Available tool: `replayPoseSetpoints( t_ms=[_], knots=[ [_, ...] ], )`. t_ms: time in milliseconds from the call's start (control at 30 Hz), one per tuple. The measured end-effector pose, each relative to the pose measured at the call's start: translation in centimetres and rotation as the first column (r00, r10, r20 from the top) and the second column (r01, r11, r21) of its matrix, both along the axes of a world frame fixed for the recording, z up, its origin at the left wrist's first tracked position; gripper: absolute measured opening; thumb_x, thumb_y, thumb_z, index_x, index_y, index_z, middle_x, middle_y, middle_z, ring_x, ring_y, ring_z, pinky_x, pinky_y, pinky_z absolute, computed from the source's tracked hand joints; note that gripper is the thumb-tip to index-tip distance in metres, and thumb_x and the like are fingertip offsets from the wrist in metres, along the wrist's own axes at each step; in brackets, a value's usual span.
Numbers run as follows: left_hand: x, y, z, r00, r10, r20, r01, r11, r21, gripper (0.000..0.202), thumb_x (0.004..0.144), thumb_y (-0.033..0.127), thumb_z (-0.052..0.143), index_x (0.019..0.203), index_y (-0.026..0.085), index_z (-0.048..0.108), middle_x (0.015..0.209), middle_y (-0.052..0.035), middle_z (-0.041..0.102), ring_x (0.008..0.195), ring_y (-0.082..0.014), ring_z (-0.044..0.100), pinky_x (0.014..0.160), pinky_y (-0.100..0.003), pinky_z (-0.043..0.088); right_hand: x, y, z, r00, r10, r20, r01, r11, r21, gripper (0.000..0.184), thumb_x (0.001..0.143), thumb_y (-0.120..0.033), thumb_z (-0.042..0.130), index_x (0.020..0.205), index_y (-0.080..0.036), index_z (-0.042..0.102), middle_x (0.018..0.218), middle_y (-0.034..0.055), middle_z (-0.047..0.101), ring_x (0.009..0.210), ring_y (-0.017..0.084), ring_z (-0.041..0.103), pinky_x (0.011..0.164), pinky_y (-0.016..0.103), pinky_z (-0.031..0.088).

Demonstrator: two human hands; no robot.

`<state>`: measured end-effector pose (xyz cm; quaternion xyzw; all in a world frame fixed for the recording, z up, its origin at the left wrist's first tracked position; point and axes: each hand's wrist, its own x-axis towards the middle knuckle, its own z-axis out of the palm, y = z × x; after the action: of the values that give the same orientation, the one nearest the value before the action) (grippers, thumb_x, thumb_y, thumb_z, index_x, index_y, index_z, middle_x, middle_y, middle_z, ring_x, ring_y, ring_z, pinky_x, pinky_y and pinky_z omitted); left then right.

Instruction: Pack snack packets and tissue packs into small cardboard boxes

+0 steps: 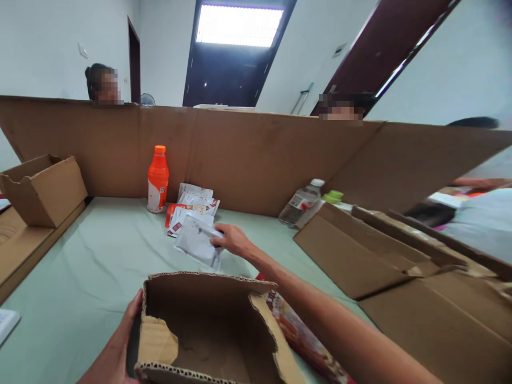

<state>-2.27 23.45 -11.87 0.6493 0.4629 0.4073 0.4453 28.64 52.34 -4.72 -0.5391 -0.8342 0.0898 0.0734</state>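
Note:
My left hand (pixel 120 338) grips the left side of an open cardboard box (pixel 208 293) close in front of me. Its top edge is ragged, with torn paper inside the left end, and no item shows inside. Beyond the box, my right hand (pixel 232 239) pinches the right edge of a flat white packet (pixel 194 240). That packet partly covers a pile of other white packets (pixel 196 198), some with red or orange print. A red printed plastic bag (pixel 294 322) lies right of the box, partly hidden under my right forearm.
An orange bottle (pixel 158 178) stands left of the pile. A clear bottle (pixel 301 204) leans at the right, beside a green cap (pixel 333 197). Cardboard boxes flank the pale green cloth (pixel 108 240). Behind a cardboard partition (pixel 240 160), other people are partly visible.

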Motion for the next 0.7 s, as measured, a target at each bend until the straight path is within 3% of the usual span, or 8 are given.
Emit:
replayPoseSetpoints(
  t_ms=[100,200,300,400,467,600,700],
  knots=[
    [-0.2,0.2,-0.2,0.999,0.021,-0.023,-0.021,0.999,0.03,0.128,0.074,0.061,0.082,0.168,0.034,0.0,0.176,-0.0137,0.014,0.158,-0.0477,0.024,0.127,-0.068,0.023,1.9,-2.6,1.9,0.998,0.029,-0.059,-0.018,0.986,0.169,0.021,0.103,-0.029,0.055,0.11,-0.015,0.069,0.114,0.0129,0.07,0.109,0.026,0.063,0.101,0.048,0.046],
    [-0.4,0.6,0.1,1.0,0.008,-0.029,-0.007,0.999,0.031,0.13,0.072,0.068,0.08,0.168,0.031,0.0,0.176,-0.0161,0.015,0.158,-0.0487,0.023,0.127,-0.068,0.022,4.0,-5.2,2.7,0.987,0.139,-0.078,-0.122,0.973,0.194,0.013,0.091,-0.029,0.066,0.092,-0.019,0.073,0.104,0.0139,0.075,0.108,0.029,0.062,0.103,0.046,0.039],
    [-0.6,0.8,0.7,0.998,0.003,-0.058,-0.001,0.999,0.042,0.131,0.072,0.073,0.078,0.168,0.031,-0.001,0.175,-0.0161,0.017,0.156,-0.0508,0.026,0.126,-0.069,0.026,7.0,-6.8,2.8,0.977,0.181,-0.115,-0.168,0.979,0.112,0.019,0.082,-0.042,0.073,0.083,-0.024,0.075,0.098,0.0087,0.079,0.101,0.029,0.066,0.1,0.041,0.043],
    [-0.8,0.9,0.8,0.993,0.002,-0.115,0.006,0.998,0.064,0.125,0.077,0.067,0.075,0.168,0.033,-0.004,0.175,-0.0138,0.019,0.155,-0.0514,0.028,0.124,-0.069,0.031,11.1,-7.2,3.1,0.983,0.02,-0.183,-0.012,0.999,0.048,0.038,0.094,-0.052,0.053,0.094,-0.023,0.078,0.107,0.0119,0.079,0.102,0.03,0.069,0.096,0.043,0.047],
    [-1.1,0.9,0.5,0.992,0.003,-0.127,0.007,0.997,0.078,0.12,0.079,0.065,0.072,0.168,0.035,-0.003,0.175,-0.0121,0.022,0.153,-0.0506,0.033,0.122,-0.068,0.035,14.1,-7.4,3.1,0.972,-0.096,-0.213,0.091,0.995,-0.031,0.045,0.093,-0.056,0.05,0.098,-0.021,0.078,0.108,0.0138,0.078,0.101,0.032,0.07,0.094,0.044,0.05],
    [-1.6,1.0,0.0,0.983,0.049,-0.178,-0.032,0.995,0.099,0.122,0.076,0.063,0.074,0.168,0.038,-0.003,0.173,-0.0091,0.028,0.15,-0.0496,0.04,0.117,-0.068,0.043,18.6,-8.8,2.3,0.937,-0.233,-0.26,0.166,0.953,-0.254,0.065,0.077,-0.068,0.065,0.116,-0.017,0.077,0.128,0.018,0.073,0.118,0.037,0.067,0.1,0.045,0.052],
    [-1.5,1.0,0.4,0.982,0.025,-0.187,-0.011,0.997,0.073,0.123,0.076,0.055,0.076,0.168,0.038,-0.004,0.173,-0.0094,0.028,0.148,-0.0489,0.044,0.116,-0.065,0.047,19.5,-10.7,0.8,0.912,-0.29,-0.29,0.136,0.881,-0.453,0.088,0.061,-0.073,0.075,0.126,-0.014,0.073,0.134,0.0205,0.07,0.121,0.039,0.067,0.1,0.045,0.055]
  ],
)
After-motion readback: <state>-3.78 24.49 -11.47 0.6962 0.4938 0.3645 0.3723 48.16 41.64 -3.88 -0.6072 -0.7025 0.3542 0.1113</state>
